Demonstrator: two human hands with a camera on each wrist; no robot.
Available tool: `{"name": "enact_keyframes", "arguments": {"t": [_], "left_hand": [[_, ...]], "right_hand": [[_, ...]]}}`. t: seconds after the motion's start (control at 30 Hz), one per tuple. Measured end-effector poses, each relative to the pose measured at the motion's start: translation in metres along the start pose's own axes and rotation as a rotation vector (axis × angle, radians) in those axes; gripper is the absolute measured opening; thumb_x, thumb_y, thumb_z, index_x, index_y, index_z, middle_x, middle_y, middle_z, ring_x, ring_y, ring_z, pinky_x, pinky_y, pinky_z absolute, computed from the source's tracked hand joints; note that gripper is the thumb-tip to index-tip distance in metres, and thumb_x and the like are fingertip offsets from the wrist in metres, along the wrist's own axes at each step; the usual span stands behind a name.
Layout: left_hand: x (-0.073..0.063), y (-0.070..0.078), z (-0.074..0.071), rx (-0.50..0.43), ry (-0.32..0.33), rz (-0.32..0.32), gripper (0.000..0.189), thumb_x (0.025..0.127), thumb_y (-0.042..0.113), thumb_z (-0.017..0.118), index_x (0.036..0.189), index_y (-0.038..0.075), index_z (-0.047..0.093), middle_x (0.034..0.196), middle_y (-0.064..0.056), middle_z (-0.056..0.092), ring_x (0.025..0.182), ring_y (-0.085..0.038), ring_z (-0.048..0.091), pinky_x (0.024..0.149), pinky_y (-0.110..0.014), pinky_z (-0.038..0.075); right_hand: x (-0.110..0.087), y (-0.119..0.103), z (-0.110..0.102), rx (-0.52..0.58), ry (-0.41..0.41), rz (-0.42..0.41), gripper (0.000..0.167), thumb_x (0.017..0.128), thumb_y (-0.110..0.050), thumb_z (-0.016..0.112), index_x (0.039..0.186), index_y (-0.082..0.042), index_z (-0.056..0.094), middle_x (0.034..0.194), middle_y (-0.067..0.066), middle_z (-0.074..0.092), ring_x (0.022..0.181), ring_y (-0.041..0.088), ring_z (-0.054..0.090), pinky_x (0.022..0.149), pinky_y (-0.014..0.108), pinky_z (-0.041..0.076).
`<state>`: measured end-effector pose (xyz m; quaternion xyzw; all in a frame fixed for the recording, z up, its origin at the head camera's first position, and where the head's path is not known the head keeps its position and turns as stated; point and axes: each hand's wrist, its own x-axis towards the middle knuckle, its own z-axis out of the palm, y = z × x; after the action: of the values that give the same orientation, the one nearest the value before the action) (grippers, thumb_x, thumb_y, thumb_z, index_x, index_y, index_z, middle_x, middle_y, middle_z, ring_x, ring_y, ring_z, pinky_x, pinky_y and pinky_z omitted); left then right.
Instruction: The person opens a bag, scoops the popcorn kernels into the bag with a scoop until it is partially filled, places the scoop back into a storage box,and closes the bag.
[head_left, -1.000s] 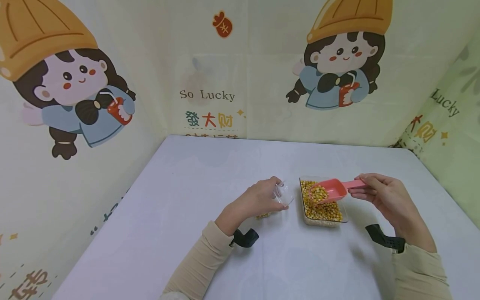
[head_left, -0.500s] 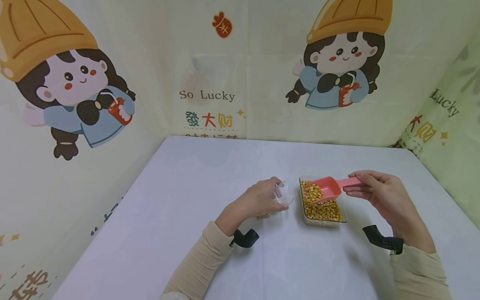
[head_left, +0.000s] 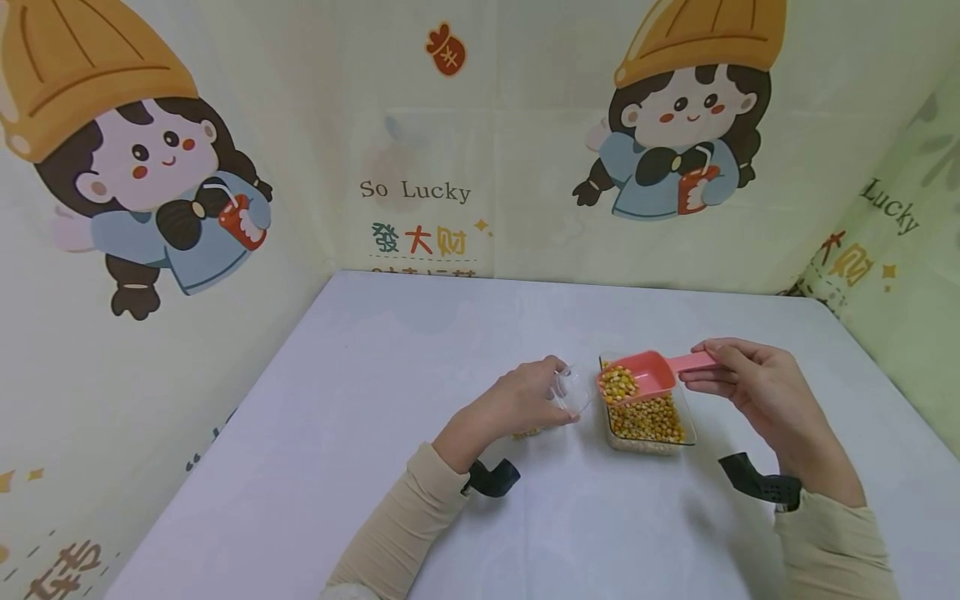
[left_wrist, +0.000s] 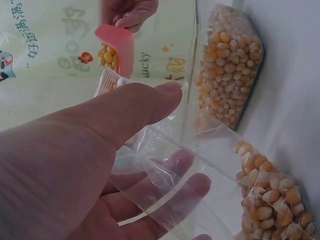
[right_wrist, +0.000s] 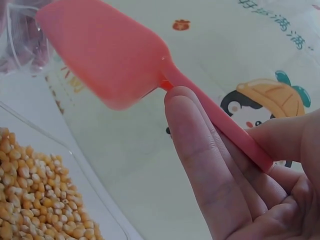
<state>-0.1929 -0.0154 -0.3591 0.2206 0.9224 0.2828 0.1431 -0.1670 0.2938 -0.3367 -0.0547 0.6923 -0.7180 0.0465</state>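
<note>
My right hand (head_left: 768,392) grips a pink scoop (head_left: 654,373) by its handle, thumb on one side and fingers on the other. Corn kernels (head_left: 619,385) fill the front of the scoop, which overlaps the far part of a glass container (head_left: 688,429) of corn in the head view. Just left of the container, my left hand (head_left: 517,396) holds a clear plastic bag (left_wrist: 210,155) near its mouth, spreading it between thumb and fingers. More kernels (left_wrist: 272,202) lie in the bag's bottom. In the left wrist view, the scoop's tip is right behind the bag's top edge.
A white table (head_left: 420,333) carries the container and the bag. Cloth printed with cartoon figures (head_left: 675,142) hangs behind the table and along both sides. Each wrist wears a black camera mount (head_left: 491,477).
My right hand has moved left with the loaded scoop, carrying it across the container toward the bag. The left hand and the bag have stayed nearly still.
</note>
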Motion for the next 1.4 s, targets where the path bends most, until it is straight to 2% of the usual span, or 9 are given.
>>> {"name": "enact_keyframes", "arguments": {"t": [0.3,0.53,0.9,1.17,1.4], "left_hand": [[-0.001,0.003,0.004,-0.011,-0.017,-0.014,0.070,0.084,0.041,0.078,0.141,0.016,0.046,0.107,0.003,0.062,0.088,-0.011,0.058,0.068,-0.024,0.048],[0.000,0.003,0.004,-0.026,-0.020,-0.021,0.068,0.083,0.040,0.080,0.138,0.017,0.047,0.104,0.004,0.061,0.087,-0.011,0.057,0.066,-0.024,0.048],[0.002,0.000,0.005,-0.056,-0.026,0.026,0.069,0.082,0.043,0.079,0.137,0.015,0.046,0.100,0.005,0.061,0.084,-0.009,0.057,0.066,-0.023,0.047],[0.002,-0.001,0.005,-0.062,-0.024,0.038,0.066,0.082,0.041,0.079,0.135,0.017,0.048,0.096,0.006,0.061,0.081,-0.010,0.056,0.062,-0.024,0.045],[0.002,-0.002,0.006,-0.072,-0.010,0.055,0.064,0.082,0.039,0.079,0.134,0.016,0.050,0.105,0.005,0.063,0.089,-0.008,0.058,0.067,-0.023,0.048]], "right_hand": [[0.002,0.000,0.011,-0.034,-0.021,-0.018,0.024,0.101,-0.026,0.057,0.111,-0.006,0.064,0.098,0.001,0.074,0.086,0.017,0.076,0.077,0.026,0.058],[0.003,-0.002,0.020,-0.071,-0.044,-0.001,0.028,0.101,-0.028,0.057,0.113,-0.003,0.062,0.099,0.001,0.074,0.088,0.018,0.076,0.078,0.027,0.058],[0.002,-0.008,0.030,-0.134,-0.056,-0.002,0.036,0.101,-0.030,0.057,0.118,0.002,0.057,0.101,0.001,0.074,0.090,0.018,0.075,0.078,0.029,0.058],[-0.003,-0.014,0.037,-0.496,-0.007,0.012,0.050,0.100,-0.044,0.054,0.128,-0.002,0.056,0.107,-0.001,0.073,0.094,0.012,0.074,0.082,0.019,0.055],[-0.009,-0.022,0.044,-0.655,0.014,-0.012,0.046,0.102,-0.043,0.051,0.130,-0.007,0.057,0.113,0.012,0.070,0.092,0.012,0.074,0.084,0.022,0.055]]}}
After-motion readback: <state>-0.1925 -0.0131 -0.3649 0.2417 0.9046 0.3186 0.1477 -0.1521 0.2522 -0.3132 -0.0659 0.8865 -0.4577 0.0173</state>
